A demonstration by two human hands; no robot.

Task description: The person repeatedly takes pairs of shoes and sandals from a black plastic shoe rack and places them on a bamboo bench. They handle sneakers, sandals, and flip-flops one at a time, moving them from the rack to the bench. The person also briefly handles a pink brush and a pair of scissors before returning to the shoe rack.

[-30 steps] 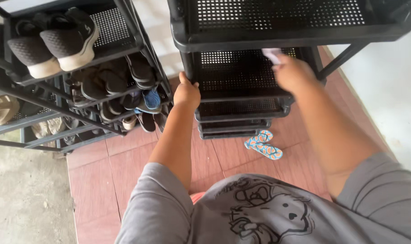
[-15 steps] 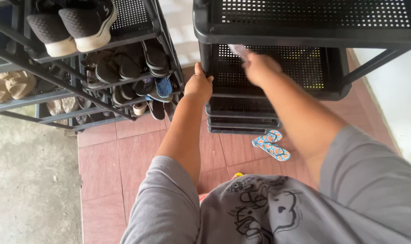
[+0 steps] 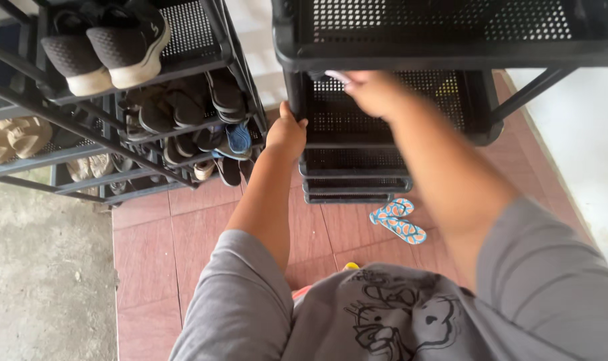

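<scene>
An empty black perforated shoe rack (image 3: pixel 331 160) with several stacked shelves stands in front of me. My left hand (image 3: pixel 285 135) grips the left front corner of its second shelf. Over that same shelf, my right hand (image 3: pixel 371 90) holds a small pale cloth (image 3: pixel 337 75) against the mesh near the back left. The hand is blurred by motion.
A second black rack (image 3: pixel 210 73) at the left is full of shoes: dark sneakers (image 3: pixel 103 47) on top, sandals and slippers below. A pair of blue patterned flip-flops (image 3: pixel 397 220) lies on the red tile floor under the empty rack. Bare concrete lies at the left, a white wall at the right.
My right hand has slid leftward with the cloth across the second shelf, from its right part to its back left. My left hand has kept its grip on the corner.
</scene>
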